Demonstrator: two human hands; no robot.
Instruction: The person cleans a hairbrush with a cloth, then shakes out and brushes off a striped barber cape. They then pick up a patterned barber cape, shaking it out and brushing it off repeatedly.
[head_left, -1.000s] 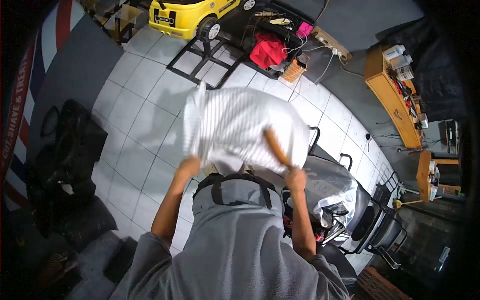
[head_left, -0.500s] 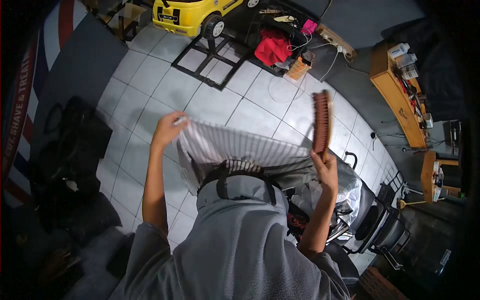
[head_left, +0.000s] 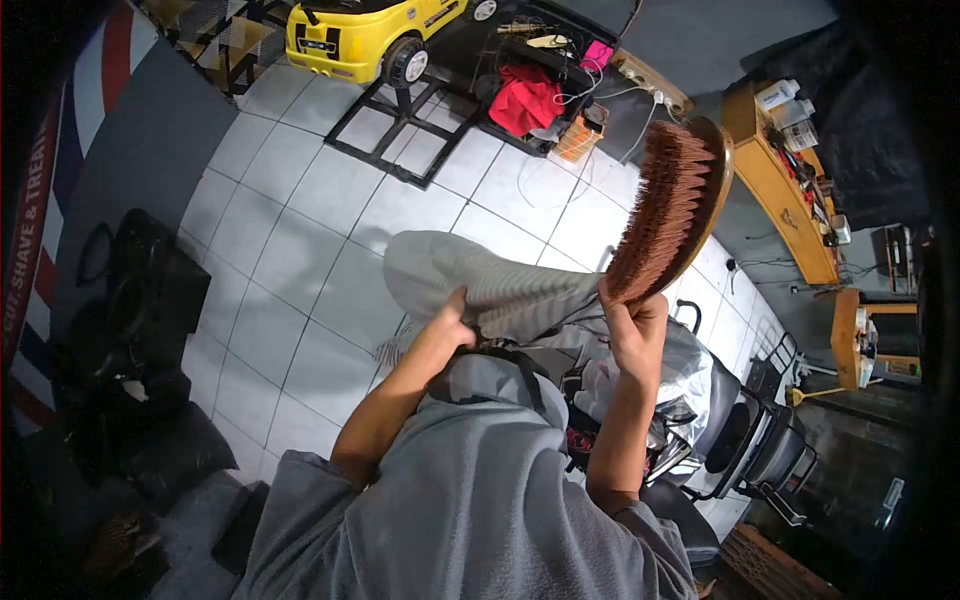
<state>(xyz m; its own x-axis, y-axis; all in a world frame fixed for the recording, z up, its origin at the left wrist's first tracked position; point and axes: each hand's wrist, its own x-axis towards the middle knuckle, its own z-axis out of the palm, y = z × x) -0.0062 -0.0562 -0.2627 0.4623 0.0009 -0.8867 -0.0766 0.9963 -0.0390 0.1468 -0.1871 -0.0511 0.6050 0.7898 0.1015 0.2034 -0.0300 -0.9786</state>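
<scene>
A grey-and-white striped cape (head_left: pixel 525 290) billows in front of my body, its left part puffed out above the floor. My left hand (head_left: pixel 448 328) is closed on the near side of the cape, thumb uppermost, lower fingers partly hidden. Raised on the right, my right hand (head_left: pixel 638 332) grips a curved wooden brush (head_left: pixel 712 190) with dense reddish-brown bristles facing left. The cape's right end meets this hand's fingers, and the hand seems to pinch it along with the brush.
A black swivel chair (head_left: pixel 745 430) with silvery plastic (head_left: pixel 690 375) stands at my right. Ahead are a black metal frame (head_left: pixel 395 135), a yellow toy car (head_left: pixel 350 40) and a red cloth (head_left: pixel 525 100). Wooden shelves (head_left: pixel 785 185) line the right wall; dark furniture (head_left: pixel 150 300) is at left.
My left hand has come down and inward to the right, and the cape has gone from stretched flat to billowing. The brush has risen and looks larger, closer to the camera.
</scene>
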